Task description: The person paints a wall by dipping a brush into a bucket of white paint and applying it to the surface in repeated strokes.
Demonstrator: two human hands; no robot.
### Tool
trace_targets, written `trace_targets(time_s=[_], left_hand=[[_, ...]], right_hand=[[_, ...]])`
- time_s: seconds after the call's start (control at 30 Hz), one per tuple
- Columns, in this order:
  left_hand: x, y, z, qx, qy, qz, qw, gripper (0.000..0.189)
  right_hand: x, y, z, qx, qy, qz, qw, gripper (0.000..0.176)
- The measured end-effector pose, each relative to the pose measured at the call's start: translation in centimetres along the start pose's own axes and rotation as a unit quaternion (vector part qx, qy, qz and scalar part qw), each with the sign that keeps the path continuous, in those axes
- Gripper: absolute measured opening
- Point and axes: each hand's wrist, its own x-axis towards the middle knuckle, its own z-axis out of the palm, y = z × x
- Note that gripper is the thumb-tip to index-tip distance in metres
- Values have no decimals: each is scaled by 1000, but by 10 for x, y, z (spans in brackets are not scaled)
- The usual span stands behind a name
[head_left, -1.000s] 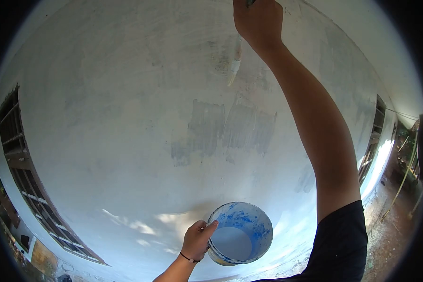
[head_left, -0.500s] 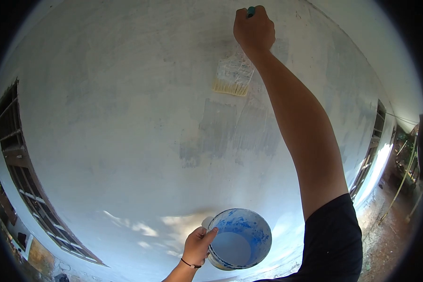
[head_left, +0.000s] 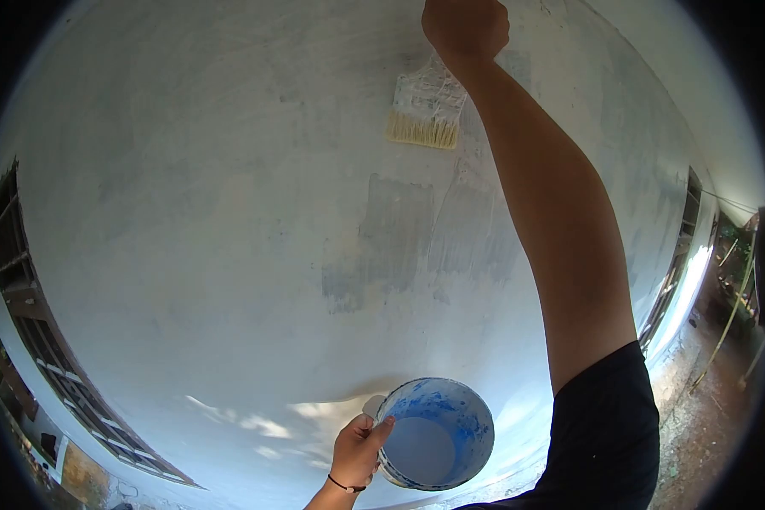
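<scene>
High on the wall, my right hand [head_left: 467, 32] is closed round the handle of a wide paintbrush [head_left: 429, 98]. The brush's body is smeared white and its pale yellow bristles point down. Most of the handle is hidden in my fist. Low in the view, my left hand [head_left: 357, 450] grips the rim of a bucket [head_left: 476, 399], thumb over the edge. Blue smears coat the bucket's inner wall, and pale liquid paint [head_left: 418, 449] lies in it. The wall [head_left: 204, 255] is whitish, with darker grey damp-looking patches [head_left: 395, 234] below the brush.
A barred window [head_left: 59, 357] is set in the wall at the left, and another window [head_left: 676, 255] is at the right. Beyond the wall's right end, bare ground [head_left: 697, 408] and a leaning pole [head_left: 727, 314] show. The roof's underside [head_left: 705, 93] slopes at upper right.
My right hand and the paintbrush have moved up in the view, the fist now partly cut off by the top edge. My left hand and the bucket have hardly shifted.
</scene>
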Motion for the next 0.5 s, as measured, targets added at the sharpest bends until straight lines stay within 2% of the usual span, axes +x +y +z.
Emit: trace_targets(time_s=[0.13,0.33,0.4,0.5], left_hand=[[1,-2,-2,6,-2,5,1000,34],[1,-7,-4,5,7,3,1000,35],[0,-7,-2,10,9,8,1000,35],[-1,-7,-2,20,16,7,1000,35]], right_hand=[[5,-10,-4,32,43,-62,997,22],[34,-35,-37,45,66,-22,997,23],[44,-37,-44,86,135,-17,987,24],[42,-41,-50,95,116,21,989,23]])
